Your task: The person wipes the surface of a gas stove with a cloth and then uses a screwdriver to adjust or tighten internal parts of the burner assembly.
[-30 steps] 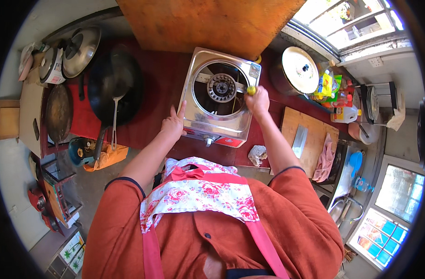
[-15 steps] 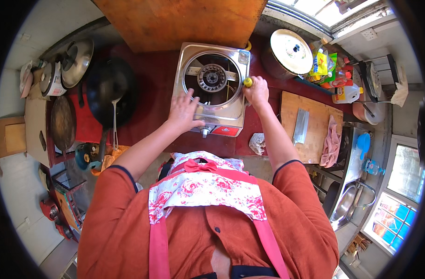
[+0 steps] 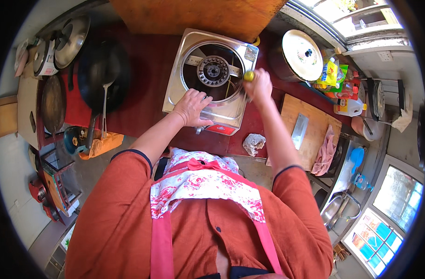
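Note:
A single-burner gas stove [image 3: 175, 100] with a silver metal top stands on the dark red counter, its round opening showing the burner [image 3: 213, 71] inside. My left hand [image 3: 192, 108] lies on the stove's front left corner. Its fingers stretch over the top toward the opening, and the thumb is apart near the front edge. At the stove's right edge my right hand [image 3: 259, 86] is closed round a tool with a yellow handle end [image 3: 249, 76]. Motion blurs the hand, and the tool's other end cannot be made out. A crumpled whitish cloth [image 3: 254, 144] lies just right of the stove's front.
A black wok [image 3: 89, 69] with a metal ladle [image 3: 104, 100] stands left. On the right are a lidded pot [image 3: 301, 55], several bottles and bags, and a cutting board [image 3: 318, 122] bearing a cleaver [image 3: 300, 131] and pink cloth [image 3: 327, 151]. Behind the stove rises a wooden board [image 3: 194, 16].
My left hand has shifted right along the stove's front, its fingers now closer together. My right hand still grips the yellow-ended tool beside the stove. The whole view has turned slightly.

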A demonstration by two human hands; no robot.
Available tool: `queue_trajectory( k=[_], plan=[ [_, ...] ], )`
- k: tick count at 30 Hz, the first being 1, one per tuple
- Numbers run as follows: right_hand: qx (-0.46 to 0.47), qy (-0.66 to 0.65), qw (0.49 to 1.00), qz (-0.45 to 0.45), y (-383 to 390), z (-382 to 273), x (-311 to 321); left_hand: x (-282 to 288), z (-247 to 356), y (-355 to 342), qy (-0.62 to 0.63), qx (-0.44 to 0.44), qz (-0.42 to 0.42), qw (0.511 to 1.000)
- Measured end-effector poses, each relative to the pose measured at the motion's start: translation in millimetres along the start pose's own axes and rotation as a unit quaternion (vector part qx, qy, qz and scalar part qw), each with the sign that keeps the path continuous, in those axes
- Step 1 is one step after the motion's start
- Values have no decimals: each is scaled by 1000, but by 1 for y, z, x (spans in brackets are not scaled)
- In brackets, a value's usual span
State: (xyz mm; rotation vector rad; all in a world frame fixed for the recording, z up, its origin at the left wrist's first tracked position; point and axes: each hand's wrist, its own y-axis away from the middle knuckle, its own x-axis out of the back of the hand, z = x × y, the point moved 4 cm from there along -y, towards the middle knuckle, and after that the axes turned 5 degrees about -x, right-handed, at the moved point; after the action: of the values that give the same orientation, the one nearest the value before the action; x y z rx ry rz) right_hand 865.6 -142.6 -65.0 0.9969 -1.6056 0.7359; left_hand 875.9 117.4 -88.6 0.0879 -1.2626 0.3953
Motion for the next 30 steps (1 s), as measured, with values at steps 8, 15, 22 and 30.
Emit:
queue_trajectory(
  k=[8,15,22,30],
  plan=[
    [65,17,984,-162,71,-18,4,2,-4,3,17,14,14,1000],
    [24,133,986,-94,-25,-17,15,1,-4,3,46,19,12,999],
    [228,186,952,-81,-62,-24,9,-5,-5,8,38,26,8,999],
    [391,144,908,-43,-54,-33,28,-6,-6,8,31,31,-6,999]
  ],
)
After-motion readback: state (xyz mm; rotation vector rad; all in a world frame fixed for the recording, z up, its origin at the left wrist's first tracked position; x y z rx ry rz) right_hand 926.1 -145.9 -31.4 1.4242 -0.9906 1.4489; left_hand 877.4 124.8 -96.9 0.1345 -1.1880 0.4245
